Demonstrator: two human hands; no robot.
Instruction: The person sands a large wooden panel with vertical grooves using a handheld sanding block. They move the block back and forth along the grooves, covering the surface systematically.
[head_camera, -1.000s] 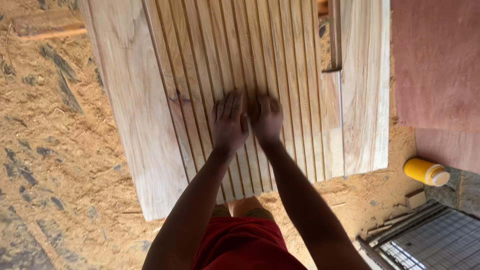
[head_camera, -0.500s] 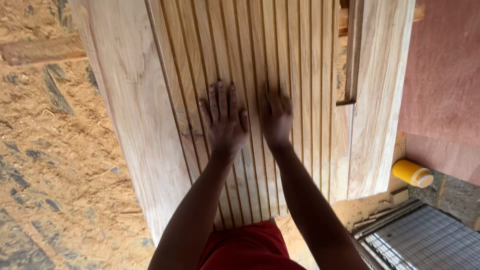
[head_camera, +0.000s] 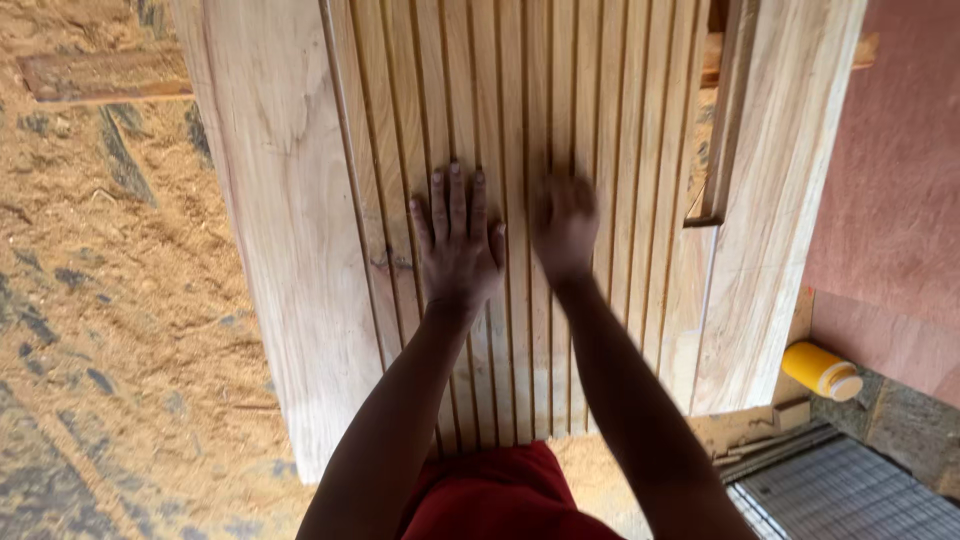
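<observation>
A pale wooden panel with many narrow slats (head_camera: 520, 120) lies below me, framed by wide planks on its left (head_camera: 290, 240) and right (head_camera: 770, 230). My left hand (head_camera: 458, 243) lies flat on the slats, palm down, fingers spread. My right hand (head_camera: 563, 225) rests on the slats just beside it and is blurred by motion; it holds nothing. Both arms reach forward from the bottom of the view over red shorts (head_camera: 500, 495).
Sawdust covers the ground (head_camera: 110, 320) to the left, with a loose board (head_camera: 100, 75) at the top left. A yellow bottle with a white cap (head_camera: 822, 370) lies at the right beside a metal grid (head_camera: 850, 495) and a reddish wall (head_camera: 890, 200).
Both hands have slid forward along the slats, away from my body. The right hand is now blurred, still moving. The view has shifted closer to the panel.
</observation>
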